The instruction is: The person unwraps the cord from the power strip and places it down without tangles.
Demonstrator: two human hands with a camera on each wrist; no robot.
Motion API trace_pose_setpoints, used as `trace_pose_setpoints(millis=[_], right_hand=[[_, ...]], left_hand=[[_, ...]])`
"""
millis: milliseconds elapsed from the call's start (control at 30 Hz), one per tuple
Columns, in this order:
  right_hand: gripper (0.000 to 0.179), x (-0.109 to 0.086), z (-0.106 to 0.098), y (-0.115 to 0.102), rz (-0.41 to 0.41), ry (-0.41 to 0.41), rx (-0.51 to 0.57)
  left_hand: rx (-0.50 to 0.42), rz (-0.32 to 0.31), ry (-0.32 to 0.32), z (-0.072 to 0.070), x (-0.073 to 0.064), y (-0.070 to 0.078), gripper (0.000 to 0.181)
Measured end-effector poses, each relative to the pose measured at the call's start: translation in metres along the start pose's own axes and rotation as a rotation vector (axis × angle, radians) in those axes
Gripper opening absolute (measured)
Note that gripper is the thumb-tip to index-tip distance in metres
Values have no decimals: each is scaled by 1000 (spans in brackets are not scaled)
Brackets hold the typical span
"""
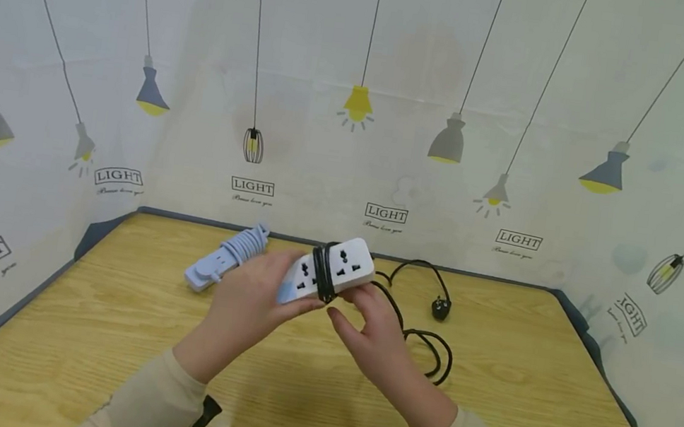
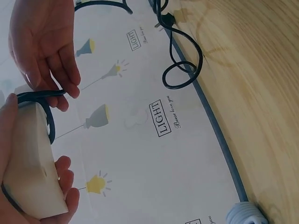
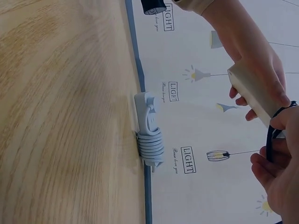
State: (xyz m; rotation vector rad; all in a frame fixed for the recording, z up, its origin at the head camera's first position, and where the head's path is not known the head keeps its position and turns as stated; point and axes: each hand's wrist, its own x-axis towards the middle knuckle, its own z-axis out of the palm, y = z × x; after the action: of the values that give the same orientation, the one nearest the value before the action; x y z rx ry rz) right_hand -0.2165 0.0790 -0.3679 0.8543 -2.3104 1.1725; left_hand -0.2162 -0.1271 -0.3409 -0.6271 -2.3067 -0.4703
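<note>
The table was wood-grained; a pale blue power strip lay toward its back left, cord wound around one end. Whether a black plug farther right touched the wood was unclear.

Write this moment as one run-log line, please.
left hand: grips white power strip | right hand: holds black cord, partly wound round strip | black plug: on table | blue power strip: on table, cord wound

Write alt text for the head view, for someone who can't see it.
A person's left hand grips a white power strip above a wooden table; the right hand holds its black cord, partly wound round it. The cord trails to a black plug on the right; a light blue strip wrapped in matching cord lies left.
</note>
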Motion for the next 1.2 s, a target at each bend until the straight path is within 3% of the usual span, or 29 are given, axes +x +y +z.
trace_pose_setpoints(millis=[200,800,1033,1200], right_hand=[[26,-1,2,-2,13,20,-8],[17,-3,2,-3,11,-40,-67],[7,-3,-7,-5,48,-97,-13],[12,-3,-12,-8,52,-96,14]], left_hand=[[16,27,-36,1,1,1,81],[61,-25,-156,6,-1,2,92],[42,-78,-176,6,-1,-1,87],[48,-77,-176,7,-1,0,79]])
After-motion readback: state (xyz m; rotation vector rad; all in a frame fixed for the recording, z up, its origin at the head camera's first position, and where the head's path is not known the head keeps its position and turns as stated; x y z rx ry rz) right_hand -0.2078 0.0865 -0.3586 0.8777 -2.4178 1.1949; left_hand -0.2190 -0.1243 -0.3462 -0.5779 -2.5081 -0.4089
